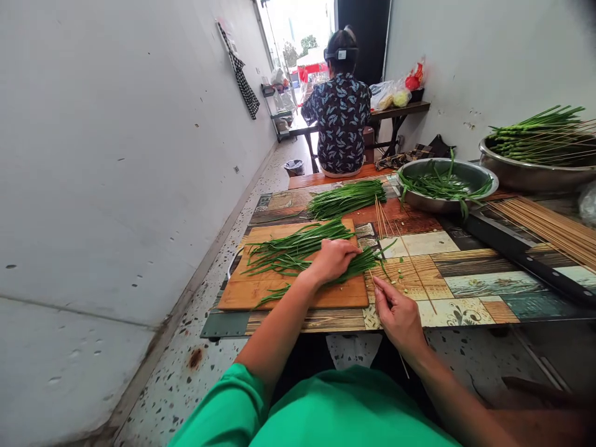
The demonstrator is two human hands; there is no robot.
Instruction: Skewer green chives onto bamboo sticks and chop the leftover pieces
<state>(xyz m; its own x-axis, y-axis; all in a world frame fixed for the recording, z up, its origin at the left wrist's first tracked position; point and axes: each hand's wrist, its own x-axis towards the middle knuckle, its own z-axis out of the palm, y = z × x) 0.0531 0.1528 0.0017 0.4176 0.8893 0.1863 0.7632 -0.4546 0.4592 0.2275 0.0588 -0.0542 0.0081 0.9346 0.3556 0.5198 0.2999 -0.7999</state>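
My left hand is closed on a bunch of garlic chives at the right edge of a wooden cutting board. More loose chives lie across the board, pointing left. Just right of the board, my right hand pinches a thin bamboo skewer, whose tail sticks out below the hand. Its upper end comes close to the chives under my left hand; whether it pierces them I cannot tell. Another single skewer lies on the table to the right.
Behind the board lie a chive bundle and several skewers. To the right are a metal bowl of chives, a large basin of skewered greens, a long black-handled knife and a skewer pile. A person sits ahead, back turned.
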